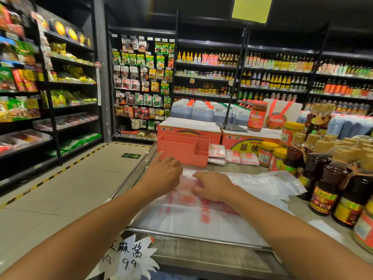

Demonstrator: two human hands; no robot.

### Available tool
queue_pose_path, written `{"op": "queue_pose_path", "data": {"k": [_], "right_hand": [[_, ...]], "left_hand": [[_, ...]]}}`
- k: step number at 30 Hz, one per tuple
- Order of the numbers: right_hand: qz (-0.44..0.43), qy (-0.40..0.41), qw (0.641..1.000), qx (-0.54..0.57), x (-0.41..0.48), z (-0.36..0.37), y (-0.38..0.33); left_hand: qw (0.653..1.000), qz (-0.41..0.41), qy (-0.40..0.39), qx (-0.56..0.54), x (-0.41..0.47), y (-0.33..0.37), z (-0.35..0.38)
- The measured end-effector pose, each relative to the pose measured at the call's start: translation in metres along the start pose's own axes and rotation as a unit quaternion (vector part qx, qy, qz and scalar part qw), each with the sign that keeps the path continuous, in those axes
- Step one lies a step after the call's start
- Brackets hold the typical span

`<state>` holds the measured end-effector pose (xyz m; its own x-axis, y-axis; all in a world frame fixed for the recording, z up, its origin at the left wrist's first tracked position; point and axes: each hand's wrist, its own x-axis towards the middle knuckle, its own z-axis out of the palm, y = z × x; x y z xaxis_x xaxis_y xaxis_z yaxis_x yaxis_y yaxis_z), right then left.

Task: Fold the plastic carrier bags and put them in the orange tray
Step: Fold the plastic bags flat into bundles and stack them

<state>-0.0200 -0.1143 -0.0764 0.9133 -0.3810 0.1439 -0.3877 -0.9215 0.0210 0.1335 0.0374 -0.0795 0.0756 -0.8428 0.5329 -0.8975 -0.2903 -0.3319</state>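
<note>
Far left of the orange tray [181, 151]: store shelves [50, 93] of packaged snacks, tiled floor below. Well in front of the tray and lower left of it, a white handwritten price tag [129, 255] hangs off the counter edge [181, 235].

Left hand [165, 173] is just in front of the tray's left corner, index finger straight and pointing toward the tray wall, other fingers bent down onto the plastic carrier bag [201, 215]. Fingertips are hidden, so can't tell if it grips or only presses.

The tray sits on the counter, upright, dividers visible, cardboard boxes [189, 127] right behind it.

The plastic carrier bag, white with red print, lies flat on the counter in front of the tray, its far end bunched into a fold under both hands. It is not in the tray.

Right hand [214, 185] is in front of the tray's right corner, fingers curled over the folded part of the bag, grasping it.

Just right of the tray: a few folded bags [232, 156] lying on the counter, touching each other. In front-right of the tray, a loose white bag [268, 182] is spread out. Further right: yellow-lidded jars [268, 154], then rows of dark sauce bottles [323, 190]. Behind-right of the tray, a red jar [257, 116] stands on the boxes.
</note>
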Motion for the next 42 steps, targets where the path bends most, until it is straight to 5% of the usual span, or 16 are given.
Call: {"op": "queue_pose_path", "data": {"k": [5, 9, 11, 14, 17, 28, 33, 42], "right_hand": [[0.000, 0.109, 0.994, 0.033, 0.009, -0.021, -0.009], [0.037, 0.137, 0.983, 0.117, 0.017, -0.055, -0.007], [0.046, 0.158, 0.973, 0.159, 0.020, -0.075, -0.003], [0.040, 0.195, 0.952, 0.232, 0.022, -0.114, -0.002], [0.022, 0.247, 0.929, 0.276, 0.020, -0.160, -0.005], [-0.065, 0.312, 0.827, 0.463, -0.020, -0.286, -0.029], [-0.059, 0.320, 0.786, 0.526, -0.020, -0.313, -0.015], [0.037, 0.309, 0.759, 0.573, -0.012, -0.301, 0.034]], "left_hand": [[0.988, -0.015, 0.143, 0.061, 0.003, -0.010, -0.008], [0.962, -0.189, 0.197, -0.012, 0.006, -0.017, -0.037], [0.924, -0.268, 0.246, -0.114, 0.009, -0.019, -0.054], [0.824, -0.341, 0.285, -0.351, 0.017, -0.019, -0.073], [0.763, -0.324, 0.236, -0.507, 0.029, -0.011, -0.086], [0.688, -0.186, 0.061, -0.698, 0.085, 0.020, -0.151], [0.588, -0.140, 0.024, -0.796, 0.085, 0.039, -0.173], [0.570, -0.140, -0.063, -0.808, 0.072, 0.065, -0.173]]}}
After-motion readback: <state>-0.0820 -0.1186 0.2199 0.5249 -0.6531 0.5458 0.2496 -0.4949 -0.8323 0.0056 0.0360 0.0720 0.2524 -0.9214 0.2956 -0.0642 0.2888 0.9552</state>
